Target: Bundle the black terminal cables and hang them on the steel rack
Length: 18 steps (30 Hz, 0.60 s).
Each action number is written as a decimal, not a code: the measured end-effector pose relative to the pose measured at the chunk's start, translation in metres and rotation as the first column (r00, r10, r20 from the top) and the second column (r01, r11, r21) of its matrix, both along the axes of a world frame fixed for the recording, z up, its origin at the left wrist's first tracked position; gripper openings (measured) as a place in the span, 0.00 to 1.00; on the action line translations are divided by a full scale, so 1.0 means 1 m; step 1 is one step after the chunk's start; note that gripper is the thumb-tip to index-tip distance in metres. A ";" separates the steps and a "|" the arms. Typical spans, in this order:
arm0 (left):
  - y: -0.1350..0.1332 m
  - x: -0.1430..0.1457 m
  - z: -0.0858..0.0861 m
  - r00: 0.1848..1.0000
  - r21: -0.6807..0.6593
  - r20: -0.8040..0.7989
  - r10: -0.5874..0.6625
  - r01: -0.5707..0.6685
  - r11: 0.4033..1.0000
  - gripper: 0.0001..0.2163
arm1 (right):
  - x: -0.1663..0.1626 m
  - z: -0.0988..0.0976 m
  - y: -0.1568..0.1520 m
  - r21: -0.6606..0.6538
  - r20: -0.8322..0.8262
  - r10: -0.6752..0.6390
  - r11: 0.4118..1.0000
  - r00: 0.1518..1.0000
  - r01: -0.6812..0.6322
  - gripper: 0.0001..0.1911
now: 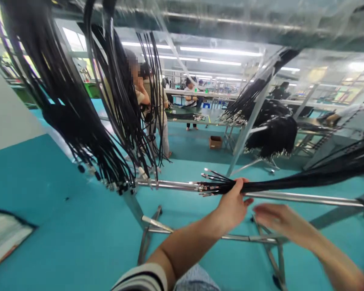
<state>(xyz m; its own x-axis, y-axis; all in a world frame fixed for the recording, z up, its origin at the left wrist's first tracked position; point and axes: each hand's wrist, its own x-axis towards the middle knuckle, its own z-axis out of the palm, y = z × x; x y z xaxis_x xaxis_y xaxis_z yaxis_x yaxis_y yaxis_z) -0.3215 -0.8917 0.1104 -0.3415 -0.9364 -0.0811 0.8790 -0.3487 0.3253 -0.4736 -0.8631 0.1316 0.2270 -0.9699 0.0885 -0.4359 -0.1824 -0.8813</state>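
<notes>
A thick bundle of black cables (291, 180) runs in from the right edge, and its metal-tipped ends fan out to the left. My left hand (234, 202) is closed around this bundle a little behind the connector ends (207, 188), just above the horizontal metal bar (306, 197) of a rack. To the right and slightly lower, my right hand (274, 218) is apart from the cables. Motion smears its fingers, so their shape does not show clearly.
More black cables (87, 133) hang at the left of the rack. Rack legs (145, 238) stand on the teal floor (78, 238). Beyond are people, worktables, a cardboard box (215, 142) and another rack's cable bundle (271, 135). A thick pipe (230, 26) crosses overhead.
</notes>
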 end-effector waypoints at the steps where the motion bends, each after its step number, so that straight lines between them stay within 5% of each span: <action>1: 0.005 -0.001 -0.001 0.999 -0.005 0.038 0.020 -0.019 1.000 0.13 | 0.011 -0.013 -0.005 0.045 0.114 0.035 0.998 0.993 -0.041 0.23; 5: 0.020 -0.006 0.004 0.988 -0.055 0.100 0.121 -0.116 0.992 0.14 | 0.055 -0.041 -0.012 -0.085 0.596 0.001 0.995 0.803 0.061 0.31; 8: 0.032 -0.001 0.003 0.985 -0.048 0.153 0.079 -0.072 0.996 0.15 | 0.077 -0.030 -0.007 -0.179 0.635 0.000 0.973 0.772 0.147 0.33; 11: 0.050 0.025 -0.005 0.966 -0.137 0.250 -0.067 0.104 0.985 0.18 | 0.086 -0.017 -0.002 -0.177 0.577 -0.001 0.976 0.817 0.126 0.21; 13: 0.062 0.057 -0.008 0.880 -0.242 0.378 -0.287 0.393 0.887 0.19 | 0.086 -0.017 0.000 -0.133 0.582 -0.084 0.971 0.809 0.197 0.14; 15: 0.069 0.092 -0.006 0.727 -0.301 0.548 -0.414 0.633 0.713 0.19 | 0.084 -0.022 0.002 -0.102 0.542 -0.220 0.941 0.811 0.323 0.14; 16: 0.068 0.107 -0.002 0.698 -0.335 0.617 -0.364 0.651 0.682 0.18 | 0.084 -0.025 0.003 -0.099 0.482 -0.282 0.923 0.829 0.371 0.14; 18: 0.060 0.124 0.007 0.738 -0.465 0.673 -0.053 0.477 0.746 0.18 | 0.086 -0.028 0.008 -0.120 0.324 -0.355 0.904 0.877 0.410 0.15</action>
<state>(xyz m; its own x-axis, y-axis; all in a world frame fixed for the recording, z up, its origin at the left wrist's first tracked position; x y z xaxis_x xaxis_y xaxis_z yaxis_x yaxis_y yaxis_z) -0.1972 -0.8322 0.1170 -0.6601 -0.7342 0.1588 0.3267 -0.0903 0.9408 -0.3878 -0.8549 0.1039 -0.2207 -0.9363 0.2733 -0.2362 -0.2205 -0.9463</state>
